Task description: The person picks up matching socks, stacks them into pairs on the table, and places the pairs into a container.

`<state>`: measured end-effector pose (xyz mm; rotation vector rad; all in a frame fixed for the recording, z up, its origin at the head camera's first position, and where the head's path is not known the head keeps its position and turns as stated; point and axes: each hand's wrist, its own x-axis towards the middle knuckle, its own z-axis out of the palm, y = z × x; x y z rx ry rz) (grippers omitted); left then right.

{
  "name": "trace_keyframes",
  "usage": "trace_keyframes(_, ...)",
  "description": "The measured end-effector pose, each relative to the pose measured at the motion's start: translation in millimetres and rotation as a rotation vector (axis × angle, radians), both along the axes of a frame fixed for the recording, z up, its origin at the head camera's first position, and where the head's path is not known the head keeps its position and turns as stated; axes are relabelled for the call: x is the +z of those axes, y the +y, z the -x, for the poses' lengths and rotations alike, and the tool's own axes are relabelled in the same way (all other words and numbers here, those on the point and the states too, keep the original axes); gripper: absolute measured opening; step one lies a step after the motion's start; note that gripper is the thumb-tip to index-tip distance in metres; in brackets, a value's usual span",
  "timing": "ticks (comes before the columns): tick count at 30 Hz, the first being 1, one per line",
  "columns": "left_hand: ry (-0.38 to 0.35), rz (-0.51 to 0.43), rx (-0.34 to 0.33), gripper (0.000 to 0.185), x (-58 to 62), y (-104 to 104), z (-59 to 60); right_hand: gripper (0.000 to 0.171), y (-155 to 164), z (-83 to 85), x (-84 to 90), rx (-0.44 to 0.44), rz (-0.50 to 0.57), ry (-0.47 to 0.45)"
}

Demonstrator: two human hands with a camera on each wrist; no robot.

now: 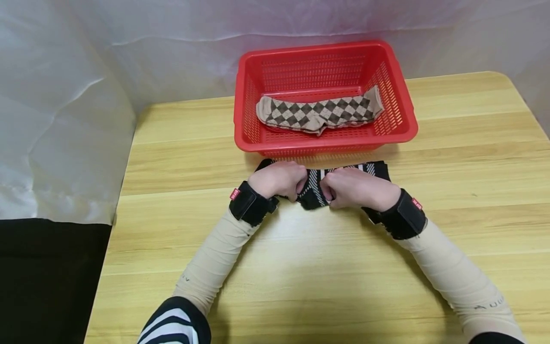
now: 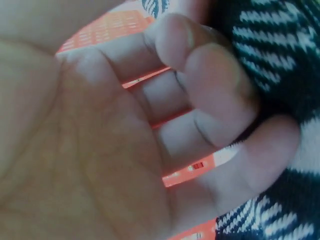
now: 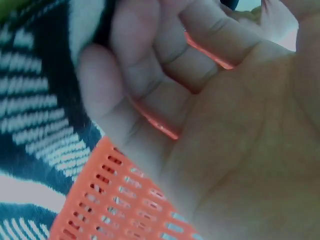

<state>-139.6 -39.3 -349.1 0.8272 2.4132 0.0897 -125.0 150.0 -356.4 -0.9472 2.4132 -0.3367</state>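
Observation:
A black sock (image 1: 315,193) with white patterned bands lies across the table just in front of the red basket; whether it is one sock or a stacked pair I cannot tell. My left hand (image 1: 280,178) pinches it left of its middle, fingers curled. On the other side of the middle, my right hand (image 1: 355,188) grips it too. Both wrist views show bent fingertips against the knitted sock (image 2: 270,45), with the right palm (image 3: 240,130) and left palm (image 2: 75,135) bare. Parts of the sock are hidden beneath the hands.
The red perforated basket (image 1: 318,146) stands at the back of the wooden table (image 1: 292,282). Inside it lie beige and brown argyle socks (image 1: 318,113). Pale cloth (image 1: 180,57) hangs behind the table and along its left side.

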Motion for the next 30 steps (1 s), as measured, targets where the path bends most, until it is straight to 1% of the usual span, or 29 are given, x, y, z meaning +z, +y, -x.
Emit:
trace_keyframes(4, 0.003, 0.043, -0.005, 0.023, 1.2, -1.4, 0.1, 0.019, 5.1, -0.5, 3.0, -0.067, -0.053, 0.016)
trace_keyframes(7, 0.017, 0.091, -0.001, 0.024, 2.3, -1.5, 0.2, 0.024, 8.0, -1.5, 6.0, -0.104, -0.088, 0.031)
trace_keyframes(10, 0.026, 0.135, 0.014, 0.024, 2.9, -0.9, 0.8, 0.024, 10.0, -2.3, 8.5, -0.116, -0.1, 0.043)
trace_keyframes(13, 0.033, 0.16, 0.032, 0.021, 2.5, -1.0, 1.7, 0.023, 11.6, -2.2, 9.6, -0.106, -0.1, 0.063)
trace_keyframes(18, 0.016, 0.138, 0.074, 0.017, 2.6, -4.2, 4.0, 0.026, 12.7, -1.2, 11.0, -0.115, -0.135, 0.074)
trace_keyframes(22, -0.025, 0.102, 0.098, 0.017, 3.4, -7.3, 6.5, 0.025, 12.3, 0.0, 11.2, -0.145, -0.179, 0.073)
trace_keyframes(25, -0.053, 0.082, 0.109, 0.018, 4.4, -9.2, 8.0, 0.024, 13.1, 1.1, 11.1, -0.153, -0.205, 0.09)
trace_keyframes(30, -0.103, 0.085, 0.151, 0.019, 5.2, -13.1, 8.9, 0.024, 15.8, 3.3, 10.1, -0.169, -0.216, 0.088)
